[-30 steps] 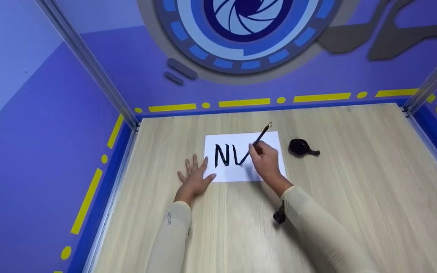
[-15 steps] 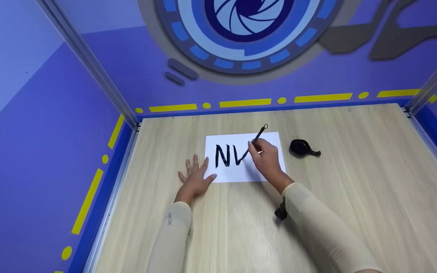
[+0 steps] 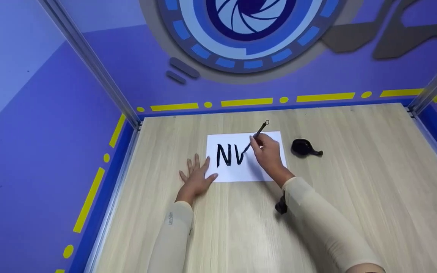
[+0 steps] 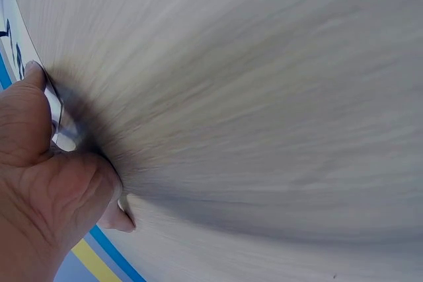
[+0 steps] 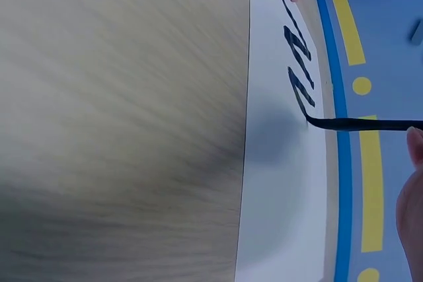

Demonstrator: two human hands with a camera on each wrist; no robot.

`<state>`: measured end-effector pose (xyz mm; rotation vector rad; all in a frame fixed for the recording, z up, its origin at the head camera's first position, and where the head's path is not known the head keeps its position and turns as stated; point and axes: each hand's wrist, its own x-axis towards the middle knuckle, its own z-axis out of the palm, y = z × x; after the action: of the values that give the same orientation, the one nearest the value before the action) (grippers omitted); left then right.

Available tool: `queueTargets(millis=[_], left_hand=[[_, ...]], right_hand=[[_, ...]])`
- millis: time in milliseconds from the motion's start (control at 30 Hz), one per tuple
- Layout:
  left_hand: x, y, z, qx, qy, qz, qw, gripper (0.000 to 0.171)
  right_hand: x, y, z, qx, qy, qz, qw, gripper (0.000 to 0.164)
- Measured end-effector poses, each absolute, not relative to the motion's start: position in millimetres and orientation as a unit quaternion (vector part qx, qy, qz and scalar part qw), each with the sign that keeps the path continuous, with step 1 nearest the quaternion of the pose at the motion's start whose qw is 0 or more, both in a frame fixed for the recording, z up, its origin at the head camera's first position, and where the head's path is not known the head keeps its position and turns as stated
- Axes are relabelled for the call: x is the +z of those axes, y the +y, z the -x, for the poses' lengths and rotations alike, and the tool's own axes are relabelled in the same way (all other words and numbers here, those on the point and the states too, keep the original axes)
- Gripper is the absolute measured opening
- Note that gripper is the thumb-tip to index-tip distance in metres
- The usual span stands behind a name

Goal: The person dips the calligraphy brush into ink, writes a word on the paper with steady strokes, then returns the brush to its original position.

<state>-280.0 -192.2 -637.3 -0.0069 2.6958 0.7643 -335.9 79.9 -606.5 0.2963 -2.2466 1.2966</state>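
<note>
The left hand (image 3: pixel 197 181) lies palm down, its fingers (image 3: pixel 197 162) straight and fanned apart, the thumb (image 3: pixel 211 177) stretched out to the right. Behind it the left forearm (image 3: pixel 172 237) reaches forward with a slight lean to the right. The right hand (image 3: pixel 268 153) is raised, its fingers curled into a pinch, and the right forearm (image 3: pixel 326 223) slants forward and inward

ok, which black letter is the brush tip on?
The V-shaped mark, right of the N in the head view: the brush meets its right-hand stroke, while the N stands clear of the tip.
</note>
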Motion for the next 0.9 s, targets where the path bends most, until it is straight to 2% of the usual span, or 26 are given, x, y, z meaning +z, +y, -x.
queueTargets(millis=[367,900], left_hand=[[-637.3,-192.6,279.9,0.263,0.949,0.000,0.171,0.078],[-641.2,-193.7,283.3,0.253,0.952,0.000,0.175,0.079]], right_hand=[[-606.8,76.4,348.2,0.482,-0.831,-0.097,0.259,0.016],[-608.0,73.7,352.5,0.463,-0.834,-0.104,0.282,0.015]])
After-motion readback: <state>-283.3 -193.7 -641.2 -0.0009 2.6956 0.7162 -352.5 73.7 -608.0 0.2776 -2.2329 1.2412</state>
